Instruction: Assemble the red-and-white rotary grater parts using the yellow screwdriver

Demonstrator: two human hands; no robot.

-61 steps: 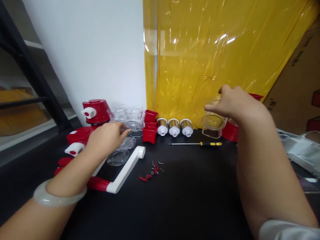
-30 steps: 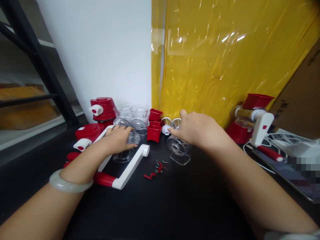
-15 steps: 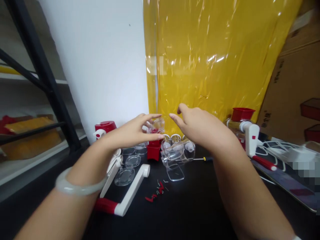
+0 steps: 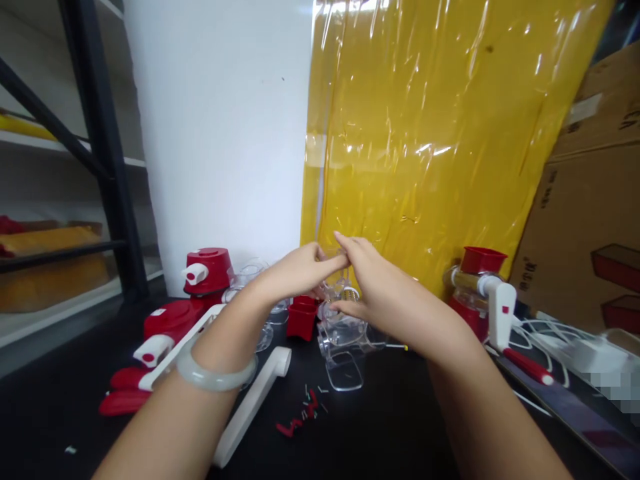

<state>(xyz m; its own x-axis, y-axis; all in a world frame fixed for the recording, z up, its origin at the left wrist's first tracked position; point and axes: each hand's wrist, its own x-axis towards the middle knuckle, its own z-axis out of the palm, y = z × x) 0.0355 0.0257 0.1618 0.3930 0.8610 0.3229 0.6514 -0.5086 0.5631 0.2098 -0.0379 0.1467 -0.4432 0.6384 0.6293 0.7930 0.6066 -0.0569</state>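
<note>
Hands meet at the middle of the black surface (image 4: pixel 390 433), above and around a clear plastic housing (image 4: pixel 345 330). The left hand (image 4: pixel 305 270) comes in from the side with its thumb extended toward the right hand; its other fingers bend underneath, where a small clear piece (image 4: pixel 330 288) shows in part. Whether they close on that piece cannot be confirmed. The right hand (image 4: pixel 383 283) arches over the housing from the opposite side, thumb and forefinger well apart; its contact is hidden, so grip cannot be verified. This opposed position probably serves to steady the housing while giving the left hand access. The housing's loop-shaped foot faces the wearer; whether it bears fully on the surface is unclear. Just left stands a red container (image 4: pixel 301 319); a perforated metal drum (image 4: pixel 350 293) shows behind the hands. Small red clips (image 4: pixel 285 430) and screws (image 4: pixel 323 389) lie together in front, presumably grouped for easy reach. A white crank (image 4: pixel 251 408) lies beside them, partly behind the left forearm. Red bases (image 4: pixel 207 270) occupy the far left, apparently sorted by kind. An assembled grater (image 4: pixel 483 260) stands well apart on the right, possibly as a reference.
</note>
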